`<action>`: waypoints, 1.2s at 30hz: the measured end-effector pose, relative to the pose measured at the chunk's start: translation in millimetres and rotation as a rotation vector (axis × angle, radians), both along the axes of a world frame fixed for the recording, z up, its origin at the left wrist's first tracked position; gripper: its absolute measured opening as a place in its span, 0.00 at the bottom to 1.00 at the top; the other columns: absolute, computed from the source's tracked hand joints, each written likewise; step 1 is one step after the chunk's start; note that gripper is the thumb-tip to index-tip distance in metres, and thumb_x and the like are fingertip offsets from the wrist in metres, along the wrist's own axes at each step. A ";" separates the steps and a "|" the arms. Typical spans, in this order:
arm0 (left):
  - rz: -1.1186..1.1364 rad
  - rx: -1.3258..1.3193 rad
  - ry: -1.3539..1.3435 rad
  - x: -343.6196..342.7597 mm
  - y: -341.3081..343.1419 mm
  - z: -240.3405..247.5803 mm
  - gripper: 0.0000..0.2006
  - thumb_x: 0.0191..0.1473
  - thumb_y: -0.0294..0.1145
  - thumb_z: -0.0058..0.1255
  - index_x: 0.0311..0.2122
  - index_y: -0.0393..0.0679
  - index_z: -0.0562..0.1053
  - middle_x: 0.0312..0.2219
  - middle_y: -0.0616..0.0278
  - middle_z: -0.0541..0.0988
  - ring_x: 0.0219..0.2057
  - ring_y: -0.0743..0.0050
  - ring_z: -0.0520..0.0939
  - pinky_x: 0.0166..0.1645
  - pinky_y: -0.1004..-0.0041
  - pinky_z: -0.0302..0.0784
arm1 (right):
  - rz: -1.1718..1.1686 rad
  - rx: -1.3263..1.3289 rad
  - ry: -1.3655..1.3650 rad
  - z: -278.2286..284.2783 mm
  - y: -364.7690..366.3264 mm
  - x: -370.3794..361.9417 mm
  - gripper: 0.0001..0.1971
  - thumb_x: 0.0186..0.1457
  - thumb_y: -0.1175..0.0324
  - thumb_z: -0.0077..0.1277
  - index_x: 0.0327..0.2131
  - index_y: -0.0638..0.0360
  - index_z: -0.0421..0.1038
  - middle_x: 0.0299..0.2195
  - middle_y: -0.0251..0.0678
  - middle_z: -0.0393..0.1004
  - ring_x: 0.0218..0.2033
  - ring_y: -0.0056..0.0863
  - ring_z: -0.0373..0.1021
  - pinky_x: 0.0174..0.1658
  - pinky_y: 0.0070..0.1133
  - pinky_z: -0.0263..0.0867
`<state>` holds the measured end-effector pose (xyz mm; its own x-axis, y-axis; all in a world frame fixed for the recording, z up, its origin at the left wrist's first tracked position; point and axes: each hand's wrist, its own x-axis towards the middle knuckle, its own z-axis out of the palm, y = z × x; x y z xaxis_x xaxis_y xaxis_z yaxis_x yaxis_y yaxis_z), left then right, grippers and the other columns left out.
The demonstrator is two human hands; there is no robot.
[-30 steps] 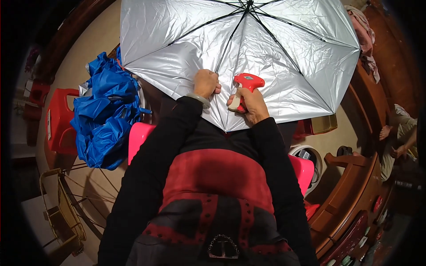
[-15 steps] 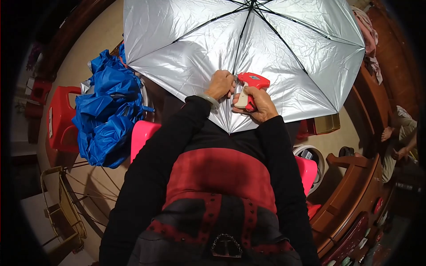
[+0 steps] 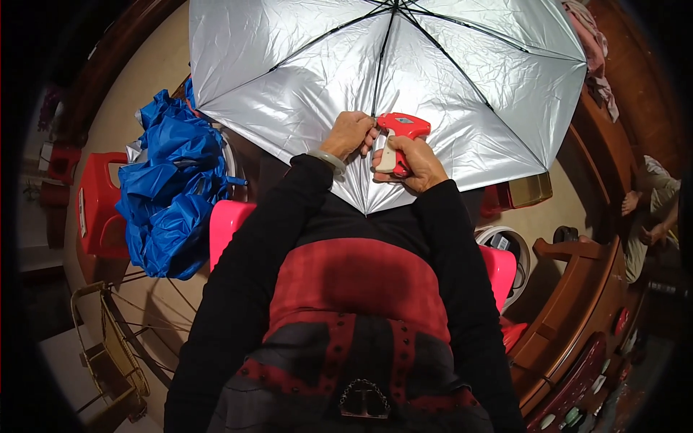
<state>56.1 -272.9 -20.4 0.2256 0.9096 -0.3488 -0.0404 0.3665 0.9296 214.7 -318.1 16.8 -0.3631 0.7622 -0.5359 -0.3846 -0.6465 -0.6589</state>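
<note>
An open umbrella (image 3: 303,94) with a silver inner lining and black ribs lies across my lap, one tip pointing toward me. In my right hand (image 3: 419,162) is a red and white tagging gun (image 3: 403,125), my fingers wrapped round its grip and white trigger. Its nose meets a black rib close to the fingertips of my left hand (image 3: 349,137). Those left fingers are closed in a pinch on the umbrella's rib and lining, just left of the gun. Exactly what lies between the fingertips is hidden. A pale bangle circles my left wrist.
Bunched blue umbrellas (image 3: 173,195) are piled at my left beside a red plastic stool (image 3: 101,206). A metal-framed cart (image 3: 108,346) stands lower left. To the right are a white bucket (image 3: 521,249) and a curved wooden bench (image 3: 577,310). Another person sits at the far right.
The umbrella has shifted slightly left in view. The tagging gun and both hands have moved a little up and left, with the gun's nose now nearer my left fingertips.
</note>
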 end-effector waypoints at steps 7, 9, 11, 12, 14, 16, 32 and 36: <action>0.032 -0.004 -0.016 4.6 -2.6 3.3 0.10 0.51 0.29 0.40 0.26 0.33 0.69 0.15 0.63 0.70 0.09 0.80 0.65 0.14 0.79 0.61 | -0.027 -0.029 0.019 -3.6 1.6 7.8 0.12 0.50 0.70 0.40 0.37 0.67 0.62 0.25 0.46 0.71 0.23 0.35 0.72 0.21 0.33 0.73; 0.033 -0.005 -0.017 5.0 -1.9 4.2 0.10 0.51 0.29 0.40 0.26 0.33 0.69 0.15 0.63 0.70 0.09 0.80 0.65 0.14 0.79 0.61 | -0.027 -0.031 0.020 -2.4 1.7 8.4 0.12 0.49 0.70 0.40 0.38 0.67 0.62 0.25 0.46 0.71 0.23 0.35 0.72 0.21 0.33 0.73; 0.014 -0.001 -0.009 6.0 -0.5 5.0 0.10 0.52 0.29 0.39 0.26 0.33 0.69 0.15 0.62 0.70 0.09 0.79 0.65 0.14 0.79 0.61 | -0.020 -0.025 0.008 -0.6 2.0 9.5 0.12 0.49 0.70 0.40 0.37 0.66 0.62 0.24 0.44 0.71 0.22 0.34 0.72 0.20 0.32 0.72; 0.004 0.002 -0.005 6.4 0.1 5.5 0.10 0.52 0.29 0.39 0.25 0.33 0.69 0.16 0.62 0.70 0.09 0.79 0.66 0.14 0.79 0.61 | -0.017 -0.022 0.002 0.6 2.0 9.6 0.12 0.49 0.70 0.40 0.37 0.66 0.62 0.24 0.44 0.71 0.22 0.33 0.72 0.20 0.31 0.72; -0.008 0.021 -0.007 8.0 -0.5 6.0 0.10 0.52 0.29 0.39 0.25 0.33 0.69 0.16 0.62 0.70 0.09 0.79 0.66 0.14 0.79 0.62 | -0.013 0.003 -0.024 1.5 2.7 8.7 0.10 0.49 0.70 0.40 0.35 0.66 0.62 0.23 0.43 0.71 0.22 0.32 0.72 0.21 0.31 0.72; -0.028 0.058 -0.012 10.3 -1.7 6.7 0.11 0.52 0.29 0.38 0.25 0.33 0.69 0.16 0.61 0.71 0.10 0.79 0.66 0.14 0.79 0.63 | 0.000 0.051 -0.075 1.9 3.8 7.2 0.09 0.49 0.70 0.40 0.31 0.67 0.63 0.22 0.43 0.71 0.20 0.31 0.71 0.22 0.31 0.72; -0.057 0.090 0.478 -3.9 25.7 47.3 0.10 0.44 0.25 0.41 0.17 0.31 0.69 0.09 0.56 0.70 0.07 0.69 0.70 0.15 0.73 0.68 | 0.260 0.607 -0.916 96.5 -3.1 49.8 0.13 0.45 0.70 0.45 0.32 0.71 0.64 0.18 0.40 0.70 0.17 0.29 0.68 0.24 0.23 0.64; -0.316 0.501 1.234 -77.7 66.1 84.3 0.10 0.39 0.28 0.46 0.23 0.30 0.72 0.23 0.44 0.77 0.23 0.56 0.79 0.28 0.62 0.73 | -0.109 0.970 -1.375 126.8 -14.4 68.9 0.14 0.45 0.68 0.45 0.32 0.72 0.66 0.18 0.42 0.70 0.20 0.30 0.68 0.27 0.25 0.63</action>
